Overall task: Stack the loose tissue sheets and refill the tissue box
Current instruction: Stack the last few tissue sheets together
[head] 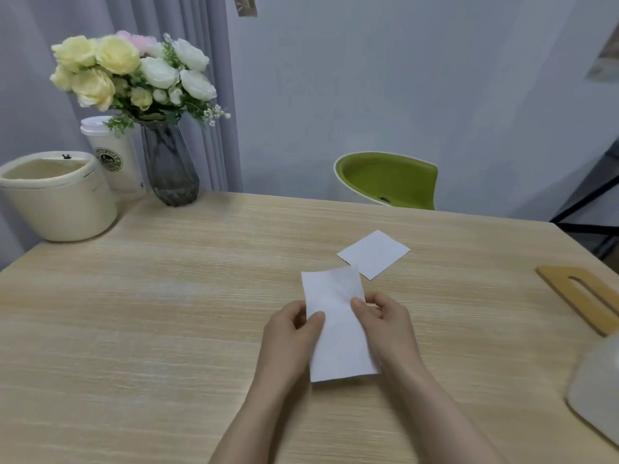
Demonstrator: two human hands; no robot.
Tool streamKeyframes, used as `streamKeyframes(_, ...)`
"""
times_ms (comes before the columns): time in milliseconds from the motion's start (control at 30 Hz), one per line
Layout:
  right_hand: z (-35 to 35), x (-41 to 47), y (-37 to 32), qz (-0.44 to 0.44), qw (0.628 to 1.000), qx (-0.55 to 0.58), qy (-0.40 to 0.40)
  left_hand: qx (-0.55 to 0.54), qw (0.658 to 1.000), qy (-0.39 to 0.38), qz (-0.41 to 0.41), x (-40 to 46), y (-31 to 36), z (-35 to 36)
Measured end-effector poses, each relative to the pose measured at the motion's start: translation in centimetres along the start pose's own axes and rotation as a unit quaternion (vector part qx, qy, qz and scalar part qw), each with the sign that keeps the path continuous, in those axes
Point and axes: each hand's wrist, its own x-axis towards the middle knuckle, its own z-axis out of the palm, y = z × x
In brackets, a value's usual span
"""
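Tissue sheet (pixel 336 333) white, oblong, flat; left hand (pixel 291 333), right hand (pixel 385 324) grip: pinching edges.

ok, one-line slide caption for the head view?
Both hands pinch a tissue above the table; second tissue lies beyond.

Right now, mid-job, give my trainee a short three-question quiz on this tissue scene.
1. True or false: both hands grip the long white tissue sheet.
2. Where does the smaller square white tissue sheet lie? A) beyond the held sheet, flat on the light wooden table; B) inside the grey glass vase; C) on the green chair.
3. Which thing lies at the table's right edge, a slot cut through it?

Key
1. True: the left hand and the right hand pinch it on opposite sides.
2. A.
3. The flat wooden lid.
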Motion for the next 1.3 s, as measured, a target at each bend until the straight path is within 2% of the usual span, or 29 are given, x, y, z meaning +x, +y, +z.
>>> streamKeyframes(133, -0.6, 0.1, 0.5, -0.004, 1.0, -0.003, -0.026, -0.023, 1.0, 0.02, 0.001, 0.7, -0.5, 0.5)
streamKeyframes(200, -1.6, 0.7, 0.7, -0.042, 0.996, -0.078, -0.019, -0.033, 0.999, 0.032, -0.001, 1.0, -0.8, 0.1)
streamKeyframes(267, -2.9, 1.6, 0.9, -0.082, 0.969, -0.23, -0.019, -0.04, 0.999, 0.037, -0.006, 1.2, -1.2, -0.5)
streamKeyframes(333, -4.0, 2.5, 1.1, -0.105, 0.922, -0.371, -0.046, -0.049, 0.998, 0.036, -0.014, 1.2, -1.4, -0.8)
streamKeyframes(433, -4.5, 3.7, 1.2, -0.108, 0.886, -0.439, -0.103, -0.047, 0.998, 0.038, -0.019, 1.4, -1.7, -0.8)
streamKeyframes(567, -4.4, 4.3, 0.5, -0.108, 0.862, -0.483, -0.111, -0.033, 0.998, 0.04, -0.02, 1.8, -2.1, -0.7)
streamKeyframes(867, -4.9, 3.3, 0.2, 0.004, 0.895, -0.437, -0.09, -0.04, 0.998, 0.046, -0.026, 1.6, -1.9, -0.7)
streamKeyframes(1067, -6.6, 1.9, 0.7, 0.023, 0.921, -0.385, -0.048, -0.055, 0.997, 0.05, -0.028, 1.1, -1.9, -0.8)
streamKeyframes(1300, -9.2, -1.3, 1.5, 0.064, 0.947, -0.312, -0.037, -0.116, 0.991, 0.032, -0.062, 0.3, -1.4, -0.5)
